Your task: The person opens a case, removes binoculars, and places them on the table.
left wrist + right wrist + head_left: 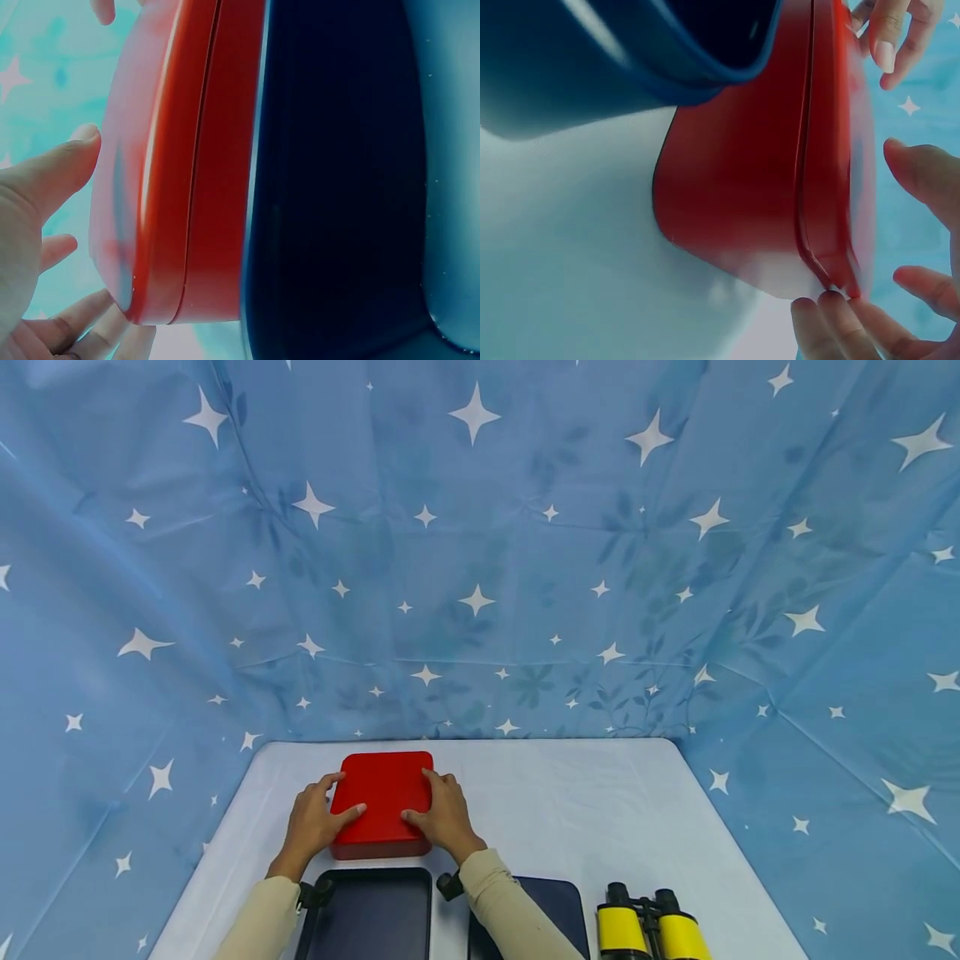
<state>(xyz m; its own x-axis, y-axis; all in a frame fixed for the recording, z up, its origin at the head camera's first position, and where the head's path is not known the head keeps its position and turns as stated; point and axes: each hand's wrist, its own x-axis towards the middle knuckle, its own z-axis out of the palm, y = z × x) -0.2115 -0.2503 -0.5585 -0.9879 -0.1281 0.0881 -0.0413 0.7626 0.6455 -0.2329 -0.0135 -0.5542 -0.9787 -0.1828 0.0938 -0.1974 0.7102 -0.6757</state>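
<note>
A red box (381, 802) with a fitted lid rests on the white table, its lid seam showing in both wrist views. My left hand (311, 817) holds its left side, fingers along the edge and thumb over the lid. On the opposite side my right hand (447, 814) holds the box, its fingertips (832, 307) right at the lid's edge. The right thumb (922, 169) stands slightly off the lid's top. In the left wrist view the left thumb (75, 154) reaches the lid's face.
Just in front of the box lies a dark tray (375, 914) with a raised rim. A second dark blue item (558, 906) is partly hidden under my right sleeve. Yellow and black binoculars (622, 929) stand at the front right. A blue starry curtain (480, 560) hangs behind the white table (570, 802).
</note>
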